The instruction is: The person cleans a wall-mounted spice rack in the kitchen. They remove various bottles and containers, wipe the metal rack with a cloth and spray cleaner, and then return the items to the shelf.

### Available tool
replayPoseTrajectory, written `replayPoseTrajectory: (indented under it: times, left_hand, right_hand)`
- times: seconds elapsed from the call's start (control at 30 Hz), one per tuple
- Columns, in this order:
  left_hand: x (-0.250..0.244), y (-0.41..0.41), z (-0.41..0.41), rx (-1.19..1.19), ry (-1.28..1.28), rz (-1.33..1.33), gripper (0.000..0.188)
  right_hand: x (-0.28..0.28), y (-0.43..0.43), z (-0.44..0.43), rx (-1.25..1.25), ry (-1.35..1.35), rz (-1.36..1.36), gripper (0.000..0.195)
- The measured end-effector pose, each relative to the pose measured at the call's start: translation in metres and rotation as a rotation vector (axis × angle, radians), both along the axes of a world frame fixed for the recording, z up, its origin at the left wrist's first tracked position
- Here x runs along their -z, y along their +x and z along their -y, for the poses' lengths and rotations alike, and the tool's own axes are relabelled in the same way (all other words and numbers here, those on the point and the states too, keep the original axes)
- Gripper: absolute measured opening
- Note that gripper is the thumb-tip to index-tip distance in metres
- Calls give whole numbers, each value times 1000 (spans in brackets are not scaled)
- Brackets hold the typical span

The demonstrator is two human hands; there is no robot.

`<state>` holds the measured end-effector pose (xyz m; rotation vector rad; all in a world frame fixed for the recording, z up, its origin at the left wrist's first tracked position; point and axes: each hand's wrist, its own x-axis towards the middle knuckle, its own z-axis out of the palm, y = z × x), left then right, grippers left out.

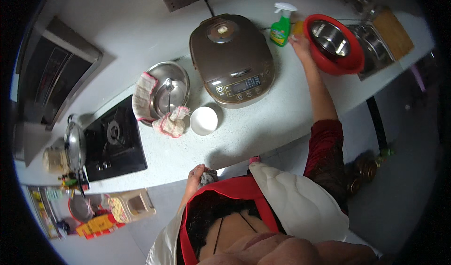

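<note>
My left hand (196,176) is closed on a bunched grey cloth (208,178) by the counter's front edge, close to my body. My right hand (300,45) is stretched to the back of the counter, between a green spray bottle (280,30) with a white trigger and a red plastic basin (354,60). Just beyond its fingers is a yellow item (298,27), partly hidden; whether the fingers grip anything is unclear. A metal bowl (329,36) sits inside the red basin. Left of the right arm stands a brown rice cooker (230,57), lid down, a small pale lump on its top.
A steel basin (181,74) holds a spoon (169,92), with pale pink-edged cloths (144,96) over its rim. Beside it stands a white bowl (203,121). A black gas hob (116,141) is at left, a sink (373,50) and wooden board (393,34) at right.
</note>
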<state>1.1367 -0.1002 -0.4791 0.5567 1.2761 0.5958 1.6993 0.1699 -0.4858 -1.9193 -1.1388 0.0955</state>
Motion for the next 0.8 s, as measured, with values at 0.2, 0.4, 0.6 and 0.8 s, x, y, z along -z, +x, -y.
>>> replayPoseTrajectory:
  times: [0.2,0.4,0.6,0.8]
  left_hand:
    - [2,28,21,-207,-43,-64,28]
    - [16,33,47,-250,-62,-158,29]
    - [43,22,62,-262,-66,-69,26]
    - [29,14,69,-383,-46,1,24]
  right_hand:
    - [-18,38,-92,75,52,-124,68]
    - [-23,23,-127,-29,190,-203,74]
    - [4,48,-102,-31,420,91,53]
    - [-13,29,-11,-16,500,242,42]
